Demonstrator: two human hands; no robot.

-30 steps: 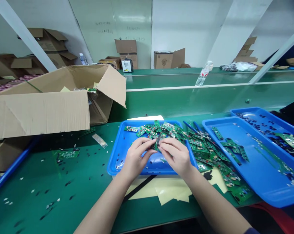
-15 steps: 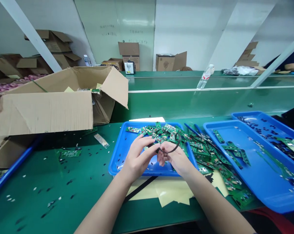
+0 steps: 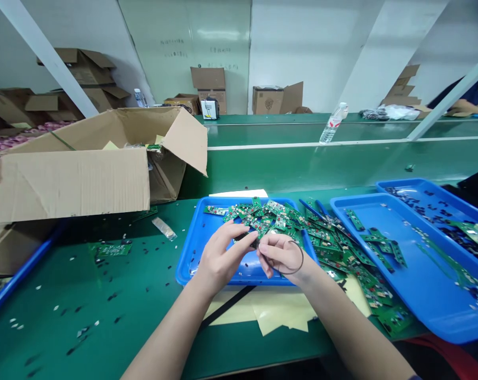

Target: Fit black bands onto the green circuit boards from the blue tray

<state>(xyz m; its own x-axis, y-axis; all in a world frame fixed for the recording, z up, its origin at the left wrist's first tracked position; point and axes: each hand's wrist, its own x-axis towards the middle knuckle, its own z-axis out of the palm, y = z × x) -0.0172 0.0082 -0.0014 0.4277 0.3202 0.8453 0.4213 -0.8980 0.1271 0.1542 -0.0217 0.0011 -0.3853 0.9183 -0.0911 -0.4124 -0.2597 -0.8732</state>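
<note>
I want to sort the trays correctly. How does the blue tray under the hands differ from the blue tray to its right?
The tray under the hands carries a dense heap of green circuit boards at its far end; the right tray holds only a few scattered boards. The first lies flat on the bench; the second looks tilted, resting on the spilled boards. Both are blue, shallow and rectangular.
</note>
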